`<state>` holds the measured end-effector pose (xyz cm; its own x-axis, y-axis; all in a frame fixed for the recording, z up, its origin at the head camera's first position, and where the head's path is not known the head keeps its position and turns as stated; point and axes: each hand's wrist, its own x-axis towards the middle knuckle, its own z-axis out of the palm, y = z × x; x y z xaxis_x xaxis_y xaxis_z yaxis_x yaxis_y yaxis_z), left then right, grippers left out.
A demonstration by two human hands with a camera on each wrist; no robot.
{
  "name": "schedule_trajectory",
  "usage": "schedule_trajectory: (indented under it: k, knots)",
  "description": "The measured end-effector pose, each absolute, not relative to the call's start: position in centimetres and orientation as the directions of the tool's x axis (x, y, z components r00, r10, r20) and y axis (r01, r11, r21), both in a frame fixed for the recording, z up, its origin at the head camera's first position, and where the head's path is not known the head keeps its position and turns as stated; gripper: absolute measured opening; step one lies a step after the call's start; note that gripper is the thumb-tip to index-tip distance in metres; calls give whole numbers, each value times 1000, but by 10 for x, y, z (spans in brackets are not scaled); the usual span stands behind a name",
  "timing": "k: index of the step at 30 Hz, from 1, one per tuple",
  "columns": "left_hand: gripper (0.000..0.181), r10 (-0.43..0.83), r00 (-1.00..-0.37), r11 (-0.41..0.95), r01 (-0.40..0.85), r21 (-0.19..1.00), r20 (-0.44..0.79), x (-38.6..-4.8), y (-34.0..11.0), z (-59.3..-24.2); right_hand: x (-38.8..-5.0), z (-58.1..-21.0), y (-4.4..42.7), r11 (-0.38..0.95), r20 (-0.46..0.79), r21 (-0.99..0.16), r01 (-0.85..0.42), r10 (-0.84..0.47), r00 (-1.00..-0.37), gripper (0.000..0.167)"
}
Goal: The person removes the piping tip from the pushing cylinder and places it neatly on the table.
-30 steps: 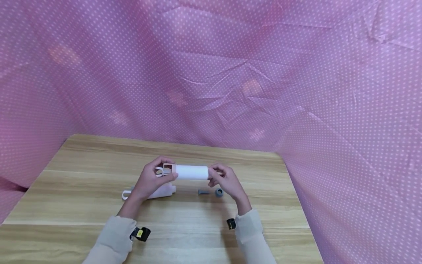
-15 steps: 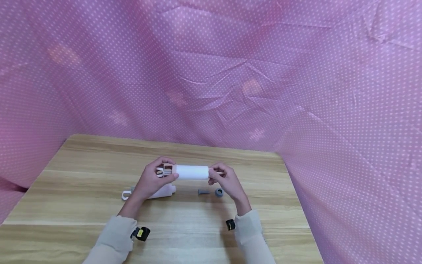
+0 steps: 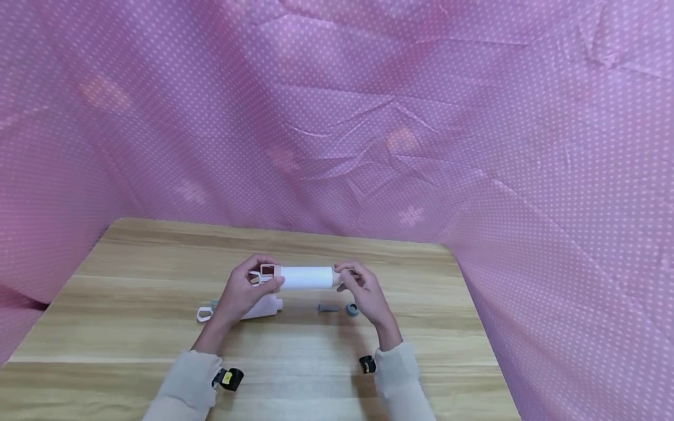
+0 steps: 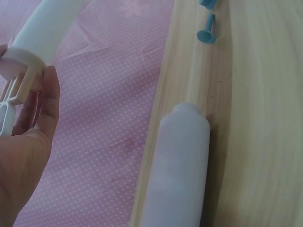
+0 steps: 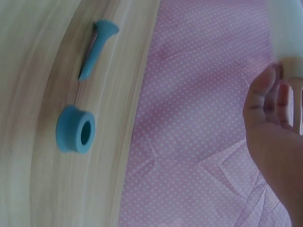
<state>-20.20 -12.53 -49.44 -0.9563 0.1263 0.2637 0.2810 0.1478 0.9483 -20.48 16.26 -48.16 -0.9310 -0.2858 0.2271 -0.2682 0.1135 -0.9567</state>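
A white tube (image 3: 307,277) is held level above the table between both hands. My left hand (image 3: 239,292) grips its left end, a peach collar (image 4: 22,57) with an open frame and a white loop (image 4: 7,118) sticking out. At the other end, my right hand (image 3: 368,295) has its fingers curled round a peach end piece (image 5: 291,68) with a thin stem (image 5: 297,101). Part of this end is cut off in the right wrist view. Below the left hand lies a white bottle (image 4: 177,170), partly hidden by the forearm in the head view.
On the wooden table (image 3: 295,374), a blue-grey peg (image 5: 98,47) with a flared head lies beside a blue-grey ring (image 5: 75,130). A white loop (image 3: 204,314) shows left of the left forearm. Pink dotted cloth (image 3: 337,146) hangs behind and around the table.
The right fingers have shifted at the tube's right end, and more of the peach end piece shows. The left hand keeps its grip. The head view has tilted slightly.
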Motion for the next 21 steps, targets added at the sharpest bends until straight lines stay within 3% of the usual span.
schedule_trajectory:
  k: [8,16,21]
  knots:
    - [34,132,-950,120,298,947,282,-199,-123,-496,-203,-480,161,34,206,-975,-219,-222,-953,29]
    - [35,145,-948,94,298,950,283,-195,-125,-491,-200,-477,169,63,102,-989,-134,-362,-926,37]
    - [34,146,-950,92,289,953,275,-194,-127,-492,-198,-476,171,56,112,-988,-146,-402,-909,39]
